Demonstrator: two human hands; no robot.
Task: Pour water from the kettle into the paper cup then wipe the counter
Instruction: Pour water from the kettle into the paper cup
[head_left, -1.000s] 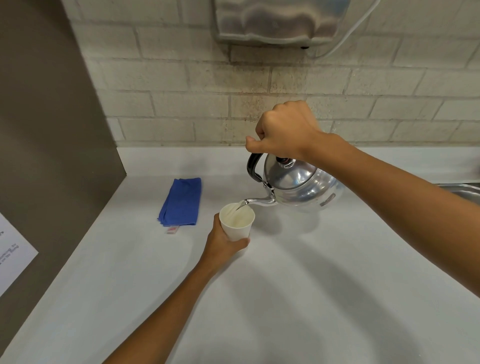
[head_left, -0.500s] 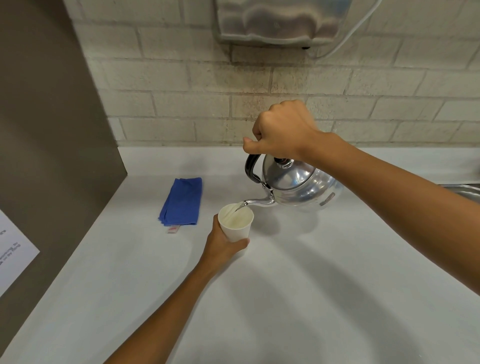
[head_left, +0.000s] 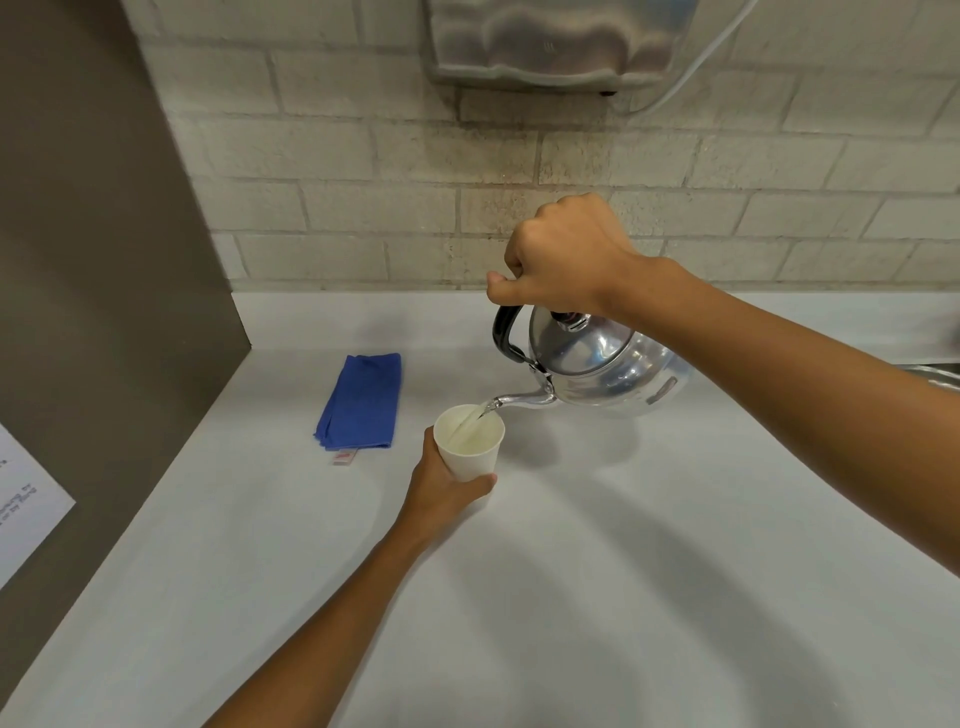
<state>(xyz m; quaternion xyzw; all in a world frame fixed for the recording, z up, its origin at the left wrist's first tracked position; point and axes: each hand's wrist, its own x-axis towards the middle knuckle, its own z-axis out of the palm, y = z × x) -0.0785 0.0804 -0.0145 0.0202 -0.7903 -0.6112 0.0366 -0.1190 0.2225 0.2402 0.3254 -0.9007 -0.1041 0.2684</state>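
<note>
**Entry: kettle tilted over paper cup, pale desk, head view**

- Kettle (head_left: 608, 364): polished metal, round body, domed lid with a dark knob, black handle arched over the top. Held off the desk, tipped spout-down toward the left. Spout tip sits just above the far rim of the cup.
- Right hand (head_left: 563, 260): closed in a fist around the top of the kettle handle, thumb pointing left; forearm enters from the right edge.
- Water stream (head_left: 475, 418): thin, clear, running from the spout tip into the cup.
- Paper cup (head_left: 469, 441): white, open top, leaning slightly, liquid visible inside. Whether its base touches the desk cannot be told; the hand hides it.
- Left hand (head_left: 441, 491): wrapped around the lower part of the cup, thumb on the near right side, fingers behind; forearm enters from the bottom edge.
- Blue cloth (head_left: 361, 400): folded, flat on the desk, left of the cup and apart from it, a small white tag at its near edge.
- Desk (head_left: 597, 597): light grey, plain surface, shadows of arms and kettle across it.
- Brick wall (head_left: 363, 208): pale, stained, behind the desk.
- Metal wall unit (head_left: 545, 41): mounted above the kettle, a white cord running off to the right.
- Dark panel (head_left: 93, 260): left side, a printed sheet fixed low on it.
</note>
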